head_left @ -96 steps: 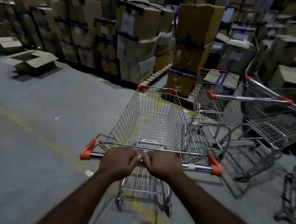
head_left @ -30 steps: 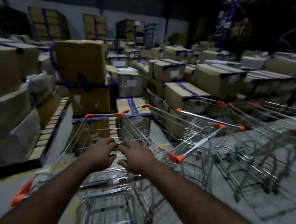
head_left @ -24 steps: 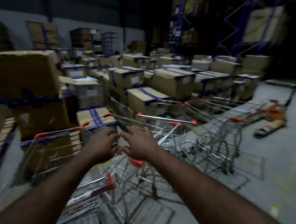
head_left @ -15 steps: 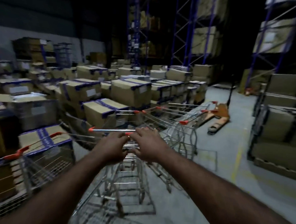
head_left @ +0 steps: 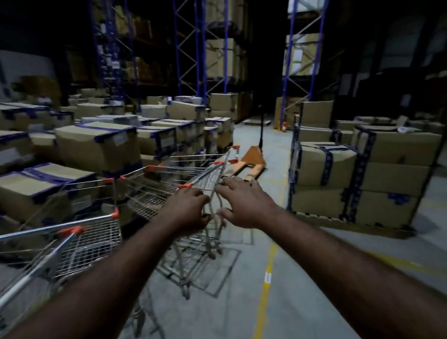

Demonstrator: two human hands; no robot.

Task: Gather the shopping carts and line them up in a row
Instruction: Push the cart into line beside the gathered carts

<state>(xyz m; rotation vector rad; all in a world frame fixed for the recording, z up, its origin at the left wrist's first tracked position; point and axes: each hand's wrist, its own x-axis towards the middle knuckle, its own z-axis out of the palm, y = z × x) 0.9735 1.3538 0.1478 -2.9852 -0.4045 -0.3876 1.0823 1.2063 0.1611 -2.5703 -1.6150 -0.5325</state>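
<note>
Right hand [head_left: 244, 204] spread open, fingertips at the orange-capped silver handle [head_left: 203, 174] of the middle wire shopping cart [head_left: 148, 199]. Left hand [head_left: 186, 211] just beside it, fingers curled at the cart's rear frame, can't tell if gripping. Cart sits between near wire cart [head_left: 84, 239] and far wire cart [head_left: 205, 155], alongside blue-taped cardboard boxes [head_left: 96, 147]; orange pallet jack [head_left: 251, 163] beyond.

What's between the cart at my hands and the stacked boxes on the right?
Head view: only bare concrete floor with a yellow painted line lies between the cart and the stacked boxes.
</note>
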